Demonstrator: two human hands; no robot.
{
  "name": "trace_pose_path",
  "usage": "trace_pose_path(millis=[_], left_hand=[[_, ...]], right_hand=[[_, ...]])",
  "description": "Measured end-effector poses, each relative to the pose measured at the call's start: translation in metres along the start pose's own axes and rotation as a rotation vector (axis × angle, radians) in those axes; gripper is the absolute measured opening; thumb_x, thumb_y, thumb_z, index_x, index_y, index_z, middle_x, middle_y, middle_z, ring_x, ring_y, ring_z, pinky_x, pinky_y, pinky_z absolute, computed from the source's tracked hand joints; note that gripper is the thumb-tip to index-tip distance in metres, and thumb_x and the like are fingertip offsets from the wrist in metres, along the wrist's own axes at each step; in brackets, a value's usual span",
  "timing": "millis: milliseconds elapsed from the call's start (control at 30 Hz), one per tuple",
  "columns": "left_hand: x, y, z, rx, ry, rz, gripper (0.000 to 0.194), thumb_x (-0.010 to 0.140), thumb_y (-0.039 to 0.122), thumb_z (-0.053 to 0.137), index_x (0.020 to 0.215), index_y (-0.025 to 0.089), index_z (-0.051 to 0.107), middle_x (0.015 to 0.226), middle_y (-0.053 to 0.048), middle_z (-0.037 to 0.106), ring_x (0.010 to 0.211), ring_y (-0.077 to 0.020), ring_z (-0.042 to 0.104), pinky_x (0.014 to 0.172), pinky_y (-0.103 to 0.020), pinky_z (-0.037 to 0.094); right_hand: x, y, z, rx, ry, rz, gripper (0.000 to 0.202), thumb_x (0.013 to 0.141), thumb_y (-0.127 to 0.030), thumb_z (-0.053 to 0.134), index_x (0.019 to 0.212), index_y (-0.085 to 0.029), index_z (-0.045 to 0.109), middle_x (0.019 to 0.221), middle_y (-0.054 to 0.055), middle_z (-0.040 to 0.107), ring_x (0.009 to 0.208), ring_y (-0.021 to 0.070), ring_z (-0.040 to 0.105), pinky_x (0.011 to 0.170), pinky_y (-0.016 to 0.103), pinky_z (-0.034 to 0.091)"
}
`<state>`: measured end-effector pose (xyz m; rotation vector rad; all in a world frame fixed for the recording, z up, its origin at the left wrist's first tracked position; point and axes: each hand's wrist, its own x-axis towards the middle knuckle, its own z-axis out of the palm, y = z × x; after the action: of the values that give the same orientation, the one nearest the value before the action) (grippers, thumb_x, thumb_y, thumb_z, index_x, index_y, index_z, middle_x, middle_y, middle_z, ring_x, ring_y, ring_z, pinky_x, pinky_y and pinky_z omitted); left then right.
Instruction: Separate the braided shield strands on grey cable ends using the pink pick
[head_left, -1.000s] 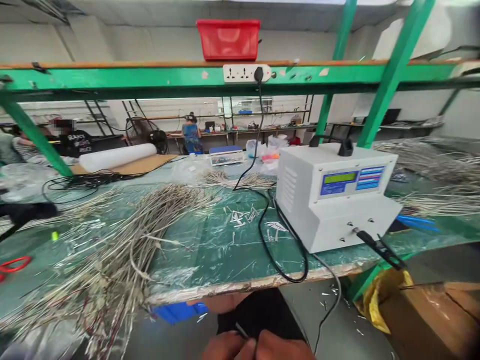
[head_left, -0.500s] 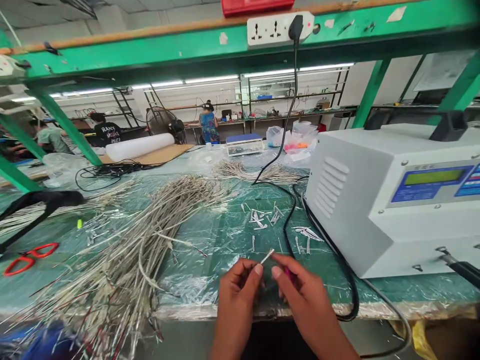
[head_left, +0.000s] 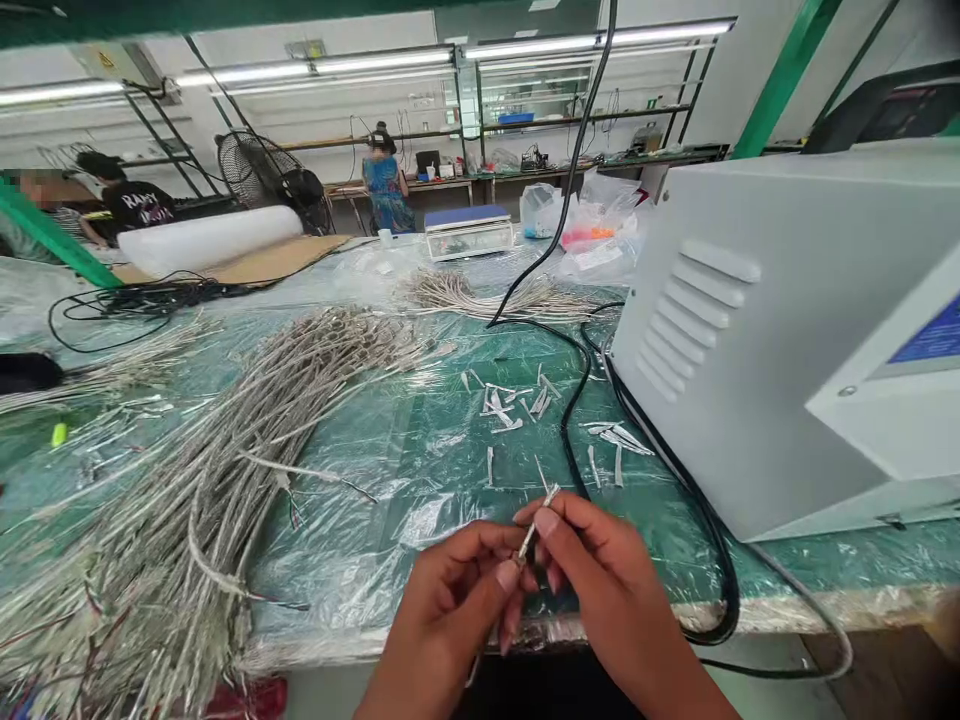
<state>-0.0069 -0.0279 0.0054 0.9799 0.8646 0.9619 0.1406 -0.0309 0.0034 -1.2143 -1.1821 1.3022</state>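
A thin whitish cable slants between my two hands above the bench's front edge. My left hand is closed, pinching the cable's lower part between thumb and fingers. The thumb and fingers of my right hand close on its upper end, where pale strands stick out past the fingertips. Just beyond lie white scraps on the plastic-covered green bench. To the left spreads a large bundle of braided grey cables, with stripped coloured wire ends toward the front. My palms are partly hidden.
On the right stands a grey machine, with a black power cord running beside it. Farther back are another cable bundle, a scale, plastic bags and a white roll. Several people sit in the background.
The view has tilted down and come closer to the bench. My right fingers, earlier beside the cable's tip, now grip its upper end. A longer piece of cable shows between my hands.
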Motion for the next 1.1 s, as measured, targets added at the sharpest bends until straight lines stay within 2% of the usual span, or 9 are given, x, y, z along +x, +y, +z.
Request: trace_pose_path(millis=[133,267,433,633,733,833,933,1033,1100], left_hand=[[0.002,-0.001,-0.001,-0.075,-0.014,-0.004,0.018,0.083,0.028,0.070,0.098,0.017,0.073,0.076,-0.003,0.065,0.048,-0.0078,0.051,0.045,-0.021,0.043],[0.001,0.000,-0.002,-0.094,-0.012,-0.003,0.025,0.083,0.028,0.069,0.107,0.021,0.072,0.076,-0.003,0.063,0.049,-0.0086,0.050,0.042,-0.020,0.040],[-0.002,0.003,0.003,-0.010,0.074,-0.042,0.022,0.083,0.035,0.069,0.096,0.018,0.074,0.065,0.000,0.056,0.049,-0.0048,0.033,0.043,-0.017,0.023],[-0.003,0.005,0.016,0.110,0.182,0.009,0.019,0.082,0.032,0.071,0.095,0.018,0.073,0.055,0.005,0.045,0.050,-0.0064,0.033,0.044,-0.018,0.023],[0.000,0.004,0.016,0.062,0.154,-0.034,0.023,0.087,0.035,0.064,0.098,0.016,0.069,0.052,0.005,0.048,0.043,-0.0052,0.028,0.041,-0.019,0.018],[0.002,0.002,0.014,0.050,0.132,-0.028,0.022,0.090,0.035,0.058,0.096,0.016,0.065,0.061,0.001,0.059,0.039,-0.0057,0.031,0.037,-0.020,0.021],[0.000,-0.002,0.015,0.079,0.122,0.022,0.019,0.092,0.033,0.054,0.087,0.016,0.062,0.059,0.003,0.054,0.042,-0.0074,0.035,0.040,-0.021,0.027],[-0.003,-0.007,0.017,0.124,0.154,0.112,0.021,0.091,0.034,0.057,0.087,0.014,0.062,0.063,0.001,0.054,0.053,-0.0093,0.042,0.051,-0.023,0.031],[-0.003,-0.011,0.019,0.113,0.192,0.133,0.025,0.087,0.039,0.062,0.088,0.013,0.063,0.061,0.002,0.051,0.055,-0.0100,0.043,0.054,-0.024,0.032]], right_hand=[[0.004,-0.006,-0.001,0.059,-0.008,0.051,0.032,0.093,-0.046,0.054,0.084,-0.017,0.062,0.065,-0.003,0.051,0.058,0.0095,0.047,0.056,0.022,0.038],[0.007,-0.005,-0.001,0.171,0.073,0.046,0.029,0.090,-0.045,0.060,0.088,-0.017,0.066,0.063,-0.005,0.048,0.055,0.0072,0.043,0.055,0.021,0.037],[0.006,0.003,0.000,0.239,0.149,-0.014,0.029,0.090,-0.045,0.061,0.088,-0.017,0.067,0.062,-0.005,0.049,0.053,0.0060,0.042,0.051,0.019,0.035],[0.004,0.008,-0.001,0.240,0.138,-0.046,0.029,0.090,-0.046,0.060,0.088,-0.017,0.066,0.066,-0.004,0.052,0.055,0.0069,0.045,0.052,0.019,0.037],[0.004,0.008,-0.001,0.186,0.141,-0.048,0.030,0.091,-0.047,0.058,0.090,-0.018,0.065,0.067,-0.004,0.054,0.055,0.0075,0.046,0.054,0.020,0.039],[0.002,0.008,0.000,0.077,0.125,-0.052,0.033,0.092,-0.050,0.055,0.087,-0.018,0.064,0.066,-0.003,0.053,0.056,0.0086,0.047,0.054,0.020,0.041],[-0.002,0.012,-0.002,-0.073,0.122,-0.070,0.037,0.091,-0.053,0.052,0.084,-0.019,0.065,0.059,-0.003,0.051,0.056,0.0111,0.049,0.054,0.021,0.044],[-0.002,0.020,-0.007,-0.172,0.119,-0.077,0.038,0.085,-0.057,0.057,0.087,-0.022,0.070,0.057,0.000,0.058,0.054,0.0152,0.056,0.049,0.022,0.048],[0.001,0.028,-0.008,-0.168,0.216,-0.094,0.035,0.081,-0.058,0.060,0.090,-0.026,0.073,0.053,0.001,0.059,0.050,0.0175,0.058,0.046,0.024,0.051]])
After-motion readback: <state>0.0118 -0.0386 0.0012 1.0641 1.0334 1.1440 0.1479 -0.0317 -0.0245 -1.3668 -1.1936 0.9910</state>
